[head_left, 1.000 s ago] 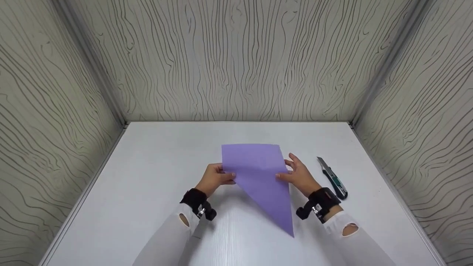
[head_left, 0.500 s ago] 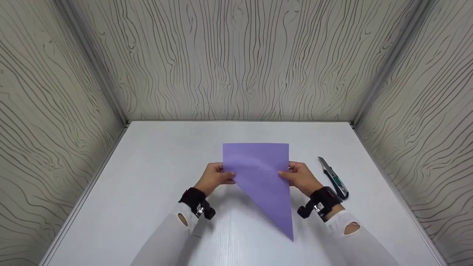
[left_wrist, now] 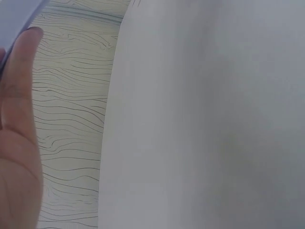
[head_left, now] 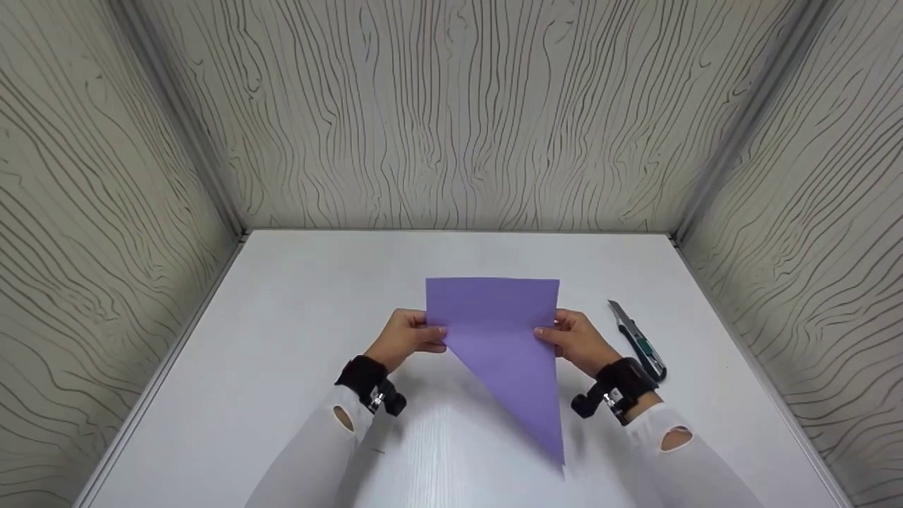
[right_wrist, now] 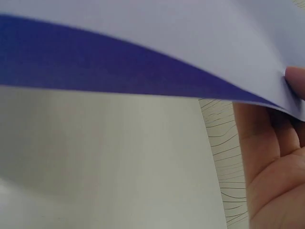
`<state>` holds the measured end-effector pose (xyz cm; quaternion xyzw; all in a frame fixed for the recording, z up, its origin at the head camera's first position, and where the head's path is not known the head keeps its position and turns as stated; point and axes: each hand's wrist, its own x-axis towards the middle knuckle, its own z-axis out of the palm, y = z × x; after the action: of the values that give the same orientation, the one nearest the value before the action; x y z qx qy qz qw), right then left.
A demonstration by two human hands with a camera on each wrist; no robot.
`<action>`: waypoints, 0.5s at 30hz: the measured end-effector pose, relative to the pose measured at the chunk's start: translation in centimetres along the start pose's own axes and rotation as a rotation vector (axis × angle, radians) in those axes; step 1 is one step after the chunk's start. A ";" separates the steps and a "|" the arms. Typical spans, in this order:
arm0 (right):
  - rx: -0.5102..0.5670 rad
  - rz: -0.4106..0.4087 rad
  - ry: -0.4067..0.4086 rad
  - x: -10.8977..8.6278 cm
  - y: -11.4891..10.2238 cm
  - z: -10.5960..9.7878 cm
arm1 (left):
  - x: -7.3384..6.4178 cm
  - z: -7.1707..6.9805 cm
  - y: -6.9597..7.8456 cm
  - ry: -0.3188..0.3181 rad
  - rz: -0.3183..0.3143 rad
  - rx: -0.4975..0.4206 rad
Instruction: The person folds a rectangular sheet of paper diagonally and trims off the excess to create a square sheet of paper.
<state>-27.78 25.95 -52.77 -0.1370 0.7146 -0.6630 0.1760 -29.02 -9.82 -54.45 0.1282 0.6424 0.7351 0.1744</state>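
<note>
A sheet of purple paper (head_left: 494, 317), folded over on a slant, is held up above the white table. Its top edge is straight, and it tapers to a point at the lower right. My left hand (head_left: 409, 337) pinches the left edge, thumb in front and fingers behind. On the opposite edge my right hand (head_left: 578, 340) pinches the paper the same way. In the right wrist view two layers of the paper (right_wrist: 119, 57) stand apart with a gap between them, coming together at the right thumb (right_wrist: 296, 78). The left thumb (left_wrist: 24, 57) shows at the paper's edge in the left wrist view.
A utility knife (head_left: 638, 342) with a dark green handle and its blade out lies on the white table (head_left: 317, 296), right of the right hand. Wood-grain patterned panels (head_left: 451, 120) enclose the table at the back and both sides.
The right hand let its fingers close behind the paper's right edge and shifted slightly right. The paper's top right corner spread outward, and its lower tip moved down a little. The left hand barely moved.
</note>
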 end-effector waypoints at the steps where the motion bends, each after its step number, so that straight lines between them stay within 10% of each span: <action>1: 0.011 -0.001 -0.020 0.0 0.0 0.0 | 0.0 0.0 0.0 0.000 0.002 0.001; 15: 0.156 -0.094 -0.139 -0.1 0.3 -0.3 | -0.5 -0.8 0.6 -0.138 0.001 -0.003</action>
<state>-27.84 26.29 -53.04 -0.2021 0.6395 -0.7131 0.2041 -28.91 -10.85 -53.99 0.1788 0.6275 0.7257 0.2181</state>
